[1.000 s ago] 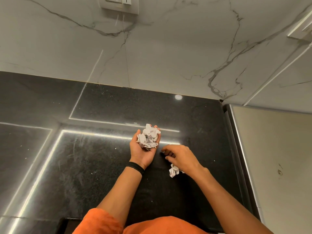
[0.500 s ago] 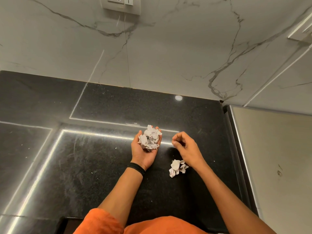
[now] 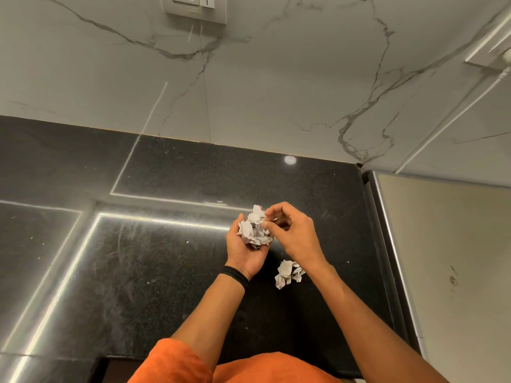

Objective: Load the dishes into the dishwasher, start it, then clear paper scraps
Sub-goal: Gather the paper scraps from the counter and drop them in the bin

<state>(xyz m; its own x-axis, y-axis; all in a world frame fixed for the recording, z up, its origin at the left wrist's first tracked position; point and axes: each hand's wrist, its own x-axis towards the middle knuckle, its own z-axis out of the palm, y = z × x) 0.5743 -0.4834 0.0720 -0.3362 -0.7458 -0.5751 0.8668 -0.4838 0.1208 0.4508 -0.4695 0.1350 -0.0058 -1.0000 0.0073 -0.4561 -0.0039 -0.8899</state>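
Note:
My left hand (image 3: 244, 251) is held palm up over the black countertop (image 3: 154, 261), fingers cupped around a pile of crumpled white paper scraps (image 3: 255, 230). My right hand (image 3: 293, 233) hovers right beside that pile with its fingers curled, the fingertips touching the top scraps; whether it pinches a small piece I cannot tell. One more crumpled paper scrap (image 3: 287, 273) lies on the counter just below my right wrist. No dishwasher or dishes are in view.
A marble backsplash (image 3: 276, 92) rises behind the counter, with a wall socket (image 3: 196, 8) at the top. A beige appliance top (image 3: 448, 266) borders the counter on the right. A second socket and cable (image 3: 495, 59) sit at the far right.
My right hand rose from the counter near the loose scrap and moved left and up to the pile in my left palm. My left hand stayed in place.

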